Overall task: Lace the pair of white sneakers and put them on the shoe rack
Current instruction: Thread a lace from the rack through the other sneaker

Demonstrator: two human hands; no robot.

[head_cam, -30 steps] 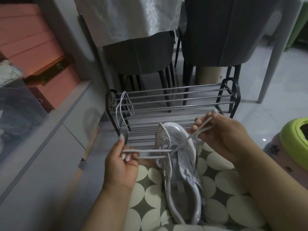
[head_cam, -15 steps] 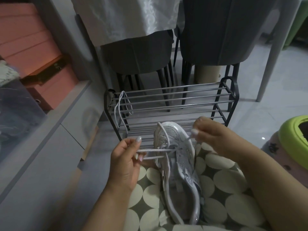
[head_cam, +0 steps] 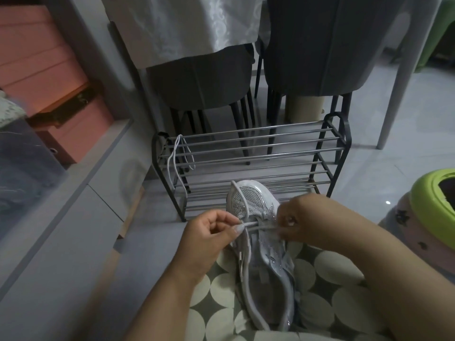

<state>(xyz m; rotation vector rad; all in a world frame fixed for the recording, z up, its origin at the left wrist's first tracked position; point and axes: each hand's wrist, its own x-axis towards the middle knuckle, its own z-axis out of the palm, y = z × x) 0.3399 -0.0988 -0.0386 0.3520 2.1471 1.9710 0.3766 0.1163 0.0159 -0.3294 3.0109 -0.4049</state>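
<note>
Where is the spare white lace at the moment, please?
In the head view, the spare lace hangs over the left end of the shoe rack, beyond and left of the sneaker on the person's lap.

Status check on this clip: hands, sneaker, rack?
Both hands, left hand and right hand, pinching lace. Sneaker on lap, barely laced. Shoe rack holds spare lace.

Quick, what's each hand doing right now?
Left hand: pinching the shoelace at the sneaker.
Right hand: fingers curled on the same shoelace, on the other side.
</note>
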